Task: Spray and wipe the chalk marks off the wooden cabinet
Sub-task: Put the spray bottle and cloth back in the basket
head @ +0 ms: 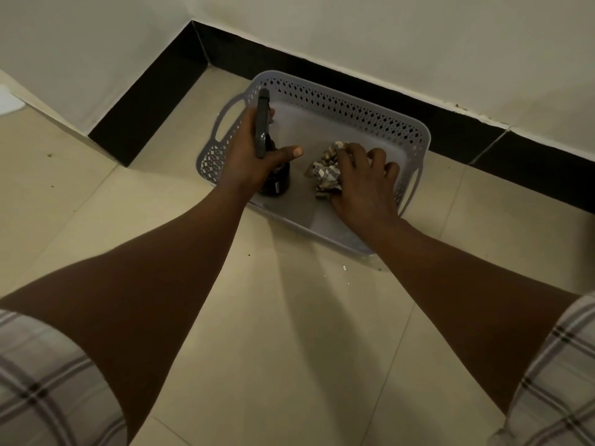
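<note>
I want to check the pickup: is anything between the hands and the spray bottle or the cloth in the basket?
Nothing visible. The left hand already grips the spray bottle; the right hand rests on the cloth.

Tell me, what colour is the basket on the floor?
Pale grey basket, seen in the head view.

Perforated grey plastic basket [347, 107], crumpled patterned cloth [325, 170], smooth floor tiles [273, 349].
</note>
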`<act>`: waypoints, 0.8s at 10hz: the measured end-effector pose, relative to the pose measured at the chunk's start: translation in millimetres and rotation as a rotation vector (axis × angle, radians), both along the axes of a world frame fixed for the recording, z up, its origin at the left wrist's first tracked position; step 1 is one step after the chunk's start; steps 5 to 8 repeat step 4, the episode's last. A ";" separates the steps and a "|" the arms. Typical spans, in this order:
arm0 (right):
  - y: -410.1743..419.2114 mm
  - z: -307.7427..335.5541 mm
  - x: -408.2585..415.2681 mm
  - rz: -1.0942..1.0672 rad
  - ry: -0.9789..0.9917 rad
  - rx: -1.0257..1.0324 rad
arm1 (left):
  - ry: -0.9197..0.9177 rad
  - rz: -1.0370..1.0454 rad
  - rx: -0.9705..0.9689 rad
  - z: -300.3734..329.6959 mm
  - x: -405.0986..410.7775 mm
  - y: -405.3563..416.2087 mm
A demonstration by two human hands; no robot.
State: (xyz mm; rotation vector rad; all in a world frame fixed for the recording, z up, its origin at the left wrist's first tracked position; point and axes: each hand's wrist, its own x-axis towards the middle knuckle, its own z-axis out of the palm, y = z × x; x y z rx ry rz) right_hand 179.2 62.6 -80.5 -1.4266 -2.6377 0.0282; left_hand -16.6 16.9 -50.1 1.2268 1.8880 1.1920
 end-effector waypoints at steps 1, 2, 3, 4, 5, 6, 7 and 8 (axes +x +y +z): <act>-0.8 3.2 2.6 0.033 -0.011 -0.005 | -0.001 -0.013 -0.030 -2.9 -7.5 -2.9; -1.6 9.9 3.2 0.061 -0.011 -0.034 | 0.048 -0.009 -0.063 -3.1 -13.1 -8.9; -2.5 12.6 2.3 0.086 0.057 -0.046 | 0.089 -0.012 -0.113 -2.4 -18.0 -11.2; -6.2 21.8 1.2 0.059 0.132 0.009 | 0.204 -0.034 -0.224 12.5 -24.3 -22.5; -6.2 21.8 1.2 0.059 0.132 0.009 | 0.204 -0.034 -0.224 12.5 -24.3 -22.5; -6.2 21.8 1.2 0.059 0.132 0.009 | 0.204 -0.034 -0.224 12.5 -24.3 -22.5; -6.2 21.8 1.2 0.059 0.132 0.009 | 0.204 -0.034 -0.224 12.5 -24.3 -22.5; -6.2 21.8 1.2 0.059 0.132 0.009 | 0.204 -0.034 -0.224 12.5 -24.3 -22.5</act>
